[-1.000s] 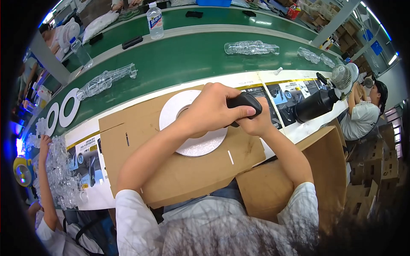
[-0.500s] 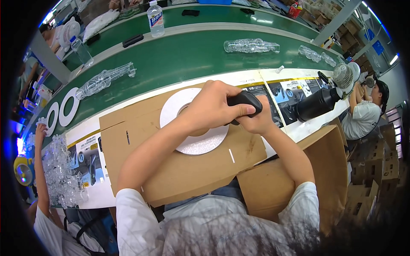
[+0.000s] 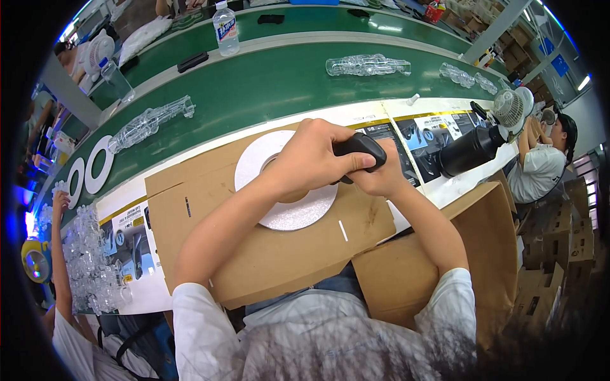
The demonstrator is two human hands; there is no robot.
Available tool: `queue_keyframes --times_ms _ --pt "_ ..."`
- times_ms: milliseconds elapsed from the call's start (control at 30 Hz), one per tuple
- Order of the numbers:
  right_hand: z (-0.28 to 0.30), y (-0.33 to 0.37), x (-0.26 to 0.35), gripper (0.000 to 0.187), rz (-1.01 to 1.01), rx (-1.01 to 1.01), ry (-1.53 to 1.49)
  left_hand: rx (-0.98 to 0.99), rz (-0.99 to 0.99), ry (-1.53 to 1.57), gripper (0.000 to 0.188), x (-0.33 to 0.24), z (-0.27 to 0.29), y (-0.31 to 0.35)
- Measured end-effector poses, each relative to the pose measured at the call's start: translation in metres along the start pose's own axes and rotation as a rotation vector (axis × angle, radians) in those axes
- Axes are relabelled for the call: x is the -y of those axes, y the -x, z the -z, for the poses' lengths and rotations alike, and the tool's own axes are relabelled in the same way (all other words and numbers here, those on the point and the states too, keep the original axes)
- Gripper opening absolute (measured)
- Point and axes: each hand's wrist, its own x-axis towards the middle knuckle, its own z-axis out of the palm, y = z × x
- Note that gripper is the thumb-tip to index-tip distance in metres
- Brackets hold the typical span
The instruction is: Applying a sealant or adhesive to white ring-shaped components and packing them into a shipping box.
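Note:
Both hands meet over a sheet of brown cardboard (image 3: 248, 267) on the bench. The fingers of my left hand (image 3: 311, 155) are wrapped round a smooth, rounded black object (image 3: 365, 147), its thumb pressed on the near side. My right hand (image 3: 384, 174) closes on the same object from the right, its fingers partly hidden. What kind of thing it is I cannot make out. Under my left wrist lies a wide white roll (image 3: 295, 218) with a brown core, partly covered by the forearm. A short white strip (image 3: 344, 230) rests on the cardboard beside the roll.
A black bottle (image 3: 470, 152) lies right of my hands, near a white fan (image 3: 508, 106). Clear plastic pieces (image 3: 368, 65) rest on the green belt (image 3: 267, 89). White rings (image 3: 100, 165) and heaped clear parts (image 3: 95, 254) are at left, by a co-worker's arm (image 3: 61, 254). An open carton (image 3: 486, 235) stands near right.
The surroundings have shifted slightly leftward in the view. Both hands keep their hold on the black object, with hardly any visible movement.

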Motion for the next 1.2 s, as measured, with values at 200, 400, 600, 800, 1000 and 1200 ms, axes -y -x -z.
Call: queue_keyframes --times_ms 200,400,600,800,1000,1200 --pt "0.0 -0.003 0.005 0.029 0.024 -0.001 0.009 -0.063 -0.016 0.051 0.03 -0.001 -0.004 0.002" --pt "0.014 -0.004 -0.001 0.025 0.059 0.091 -0.016 -0.013 0.038 -0.08 0.027 -0.014 -0.007 0.005" --pt "0.016 -0.004 -0.004 0.025 0.071 0.111 -0.051 -0.038 0.006 -0.094 0.028 -0.009 -0.012 0.003" --pt "0.018 -0.006 -0.007 0.024 0.088 0.108 -0.045 -0.052 -0.007 -0.109 0.025 -0.007 -0.011 0.0" --pt "0.021 -0.003 -0.009 0.023 0.063 0.115 -0.044 -0.059 -0.018 -0.111 0.025 -0.007 -0.013 -0.002" --pt "0.02 -0.003 -0.011 0.022 0.029 0.118 -0.048 -0.049 0.003 -0.081 0.024 -0.008 -0.013 -0.004"
